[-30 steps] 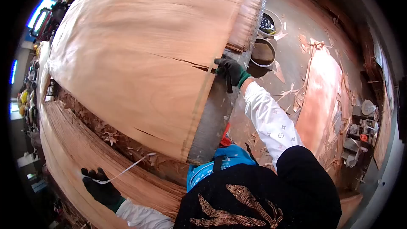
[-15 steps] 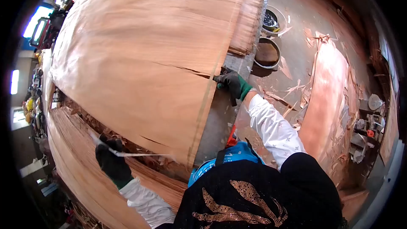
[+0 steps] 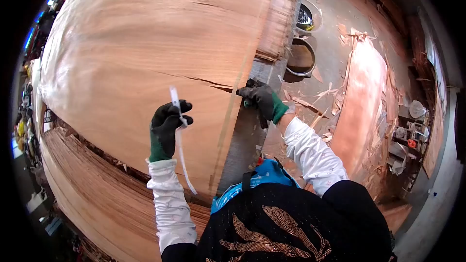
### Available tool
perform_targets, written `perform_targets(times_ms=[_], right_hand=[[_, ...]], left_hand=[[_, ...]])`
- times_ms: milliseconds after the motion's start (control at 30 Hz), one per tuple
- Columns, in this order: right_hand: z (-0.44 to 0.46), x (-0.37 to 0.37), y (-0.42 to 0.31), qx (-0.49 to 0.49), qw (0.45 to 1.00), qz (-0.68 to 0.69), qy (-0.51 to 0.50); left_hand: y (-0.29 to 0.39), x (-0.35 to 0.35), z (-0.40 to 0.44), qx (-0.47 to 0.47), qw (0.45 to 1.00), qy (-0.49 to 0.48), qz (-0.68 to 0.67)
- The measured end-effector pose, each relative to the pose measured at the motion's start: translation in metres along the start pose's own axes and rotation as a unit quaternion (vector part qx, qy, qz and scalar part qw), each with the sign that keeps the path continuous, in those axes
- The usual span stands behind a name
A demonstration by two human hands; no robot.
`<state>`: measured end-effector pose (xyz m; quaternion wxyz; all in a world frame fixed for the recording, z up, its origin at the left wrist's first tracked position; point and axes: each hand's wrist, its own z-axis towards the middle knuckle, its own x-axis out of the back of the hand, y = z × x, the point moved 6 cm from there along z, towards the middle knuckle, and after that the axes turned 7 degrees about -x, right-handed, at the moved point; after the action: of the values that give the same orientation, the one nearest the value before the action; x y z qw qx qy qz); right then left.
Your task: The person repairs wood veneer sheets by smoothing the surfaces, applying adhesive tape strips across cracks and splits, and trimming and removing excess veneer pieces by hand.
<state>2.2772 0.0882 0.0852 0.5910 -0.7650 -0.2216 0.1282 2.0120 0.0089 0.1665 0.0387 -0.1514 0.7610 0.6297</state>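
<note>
A large sheet of wood veneer (image 3: 145, 43) lies on a stack, with a dark split (image 3: 213, 84) running in from its right edge. My left hand (image 3: 167, 123), in a black and green glove, is raised over the sheet. Its fingers are closed on a narrow white strip of tape (image 3: 181, 150), whose lower end hangs free towards me. My right hand (image 3: 264, 101), gloved alike, is at the sheet's edge where the split opens. Its fingers are curled round a dark object, mostly hidden, whose kind I cannot make out.
Another veneer stack (image 3: 87, 170) lies at the lower left, across a gap. On the floor at right are a round container (image 3: 301, 57), a clear tub (image 3: 316, 17), a long veneer piece (image 3: 361, 92) and scattered scraps. A grey ledge (image 3: 233, 160) runs beside the stack.
My left hand has come up and right from the gap between the stacks to above the sheet, carrying the tape strip. My right hand stays at the split; the view has shifted slightly.
</note>
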Motion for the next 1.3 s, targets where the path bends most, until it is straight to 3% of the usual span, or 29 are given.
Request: perform_targets(times_ms=[33, 133, 167, 233, 433, 600, 700, 833, 867, 933, 967, 1033, 1067, 1100, 1133, 1167, 1200, 1233, 1267, 1300], right_hand=[[-0.001, -0.001, 0.0, 0.071, 0.994, -0.087, -0.014], [0.0, -0.003, -0.002, 0.126, 0.977, -0.171, -0.031], [0.003, 0.001, 0.009, 0.002, 0.998, -0.061, -0.015], [-0.004, -0.009, -0.003, -0.241, 0.957, 0.161, 0.018], [0.003, -0.005, 0.01, -0.291, 0.946, 0.125, 0.067], [0.011, -0.004, 0.026, -0.312, 0.947, 0.01, 0.075], [0.02, -0.002, 0.033, -0.259, 0.957, -0.122, 0.049], [0.023, -0.002, 0.037, -0.219, 0.952, -0.18, 0.116], [0.022, -0.002, 0.041, -0.247, 0.948, -0.18, 0.091], [0.016, -0.002, 0.024, -0.303, 0.935, -0.179, 0.042], [0.018, 0.0, 0.021, -0.259, 0.938, -0.222, 0.054], [0.02, 0.001, 0.007, -0.171, 0.933, -0.306, 0.082], [0.014, -0.001, -0.003, -0.137, 0.949, -0.274, 0.079], [0.019, 0.0, 0.0, -0.107, 0.935, -0.329, 0.075], [0.027, 0.006, 0.03, -0.118, 0.942, -0.286, 0.127], [0.035, -0.01, 0.059, 0.124, 0.877, -0.448, 0.121], [0.011, -0.009, 0.029, 0.147, 0.82, -0.532, 0.15], [0.023, -0.01, 0.068, 0.09, 0.837, -0.499, 0.208], [-0.005, -0.01, 0.037, 0.089, 0.866, -0.451, 0.197], [-0.017, -0.012, 0.033, 0.131, 0.888, -0.384, 0.214]], left_hand=[[-0.008, -0.005, 0.006, 0.004, 1.0, -0.018, -0.004], [-0.031, -0.016, 0.023, 0.053, 0.998, -0.027, 0.027], [-0.035, -0.02, 0.027, 0.06, 0.997, -0.03, 0.034], [-0.043, -0.022, 0.034, 0.061, 0.997, -0.03, 0.042], [-0.056, -0.023, 0.038, 0.066, 0.997, -0.026, 0.033], [-0.07, -0.036, 0.047, 0.101, 0.994, -0.026, 0.041], [-0.078, -0.048, 0.052, 0.083, 0.992, -0.051, 0.084], [-0.082, -0.058, 0.055, 0.099, 0.966, -0.075, 0.227], [-0.085, -0.06, 0.055, 0.056, 0.964, -0.093, 0.243], [-0.087, -0.061, 0.055, 0.067, 0.959, -0.1, 0.258], [-0.087, -0.062, 0.055, 0.072, 0.956, -0.105, 0.265], [-0.086, -0.062, 0.058, -0.059, 0.915, -0.131, 0.376], [-0.085, -0.063, 0.058, -0.127, 0.884, -0.147, 0.425], [-0.072, -0.076, 0.059, -0.133, 0.8, -0.159, 0.563], [-0.077, -0.085, 0.063, -0.162, 0.774, -0.186, 0.583], [-0.089, -0.08, 0.063, -0.174, 0.792, -0.221, 0.542], [-0.107, -0.078, 0.069, -0.158, 0.847, -0.263, 0.435], [-0.121, -0.076, 0.074, -0.102, 0.899, -0.293, 0.309], [-0.138, -0.066, 0.072, 0.05, 0.963, -0.265, 0.02], [-0.123, -0.061, 0.072, -0.079, 0.911, -0.295, 0.278]])
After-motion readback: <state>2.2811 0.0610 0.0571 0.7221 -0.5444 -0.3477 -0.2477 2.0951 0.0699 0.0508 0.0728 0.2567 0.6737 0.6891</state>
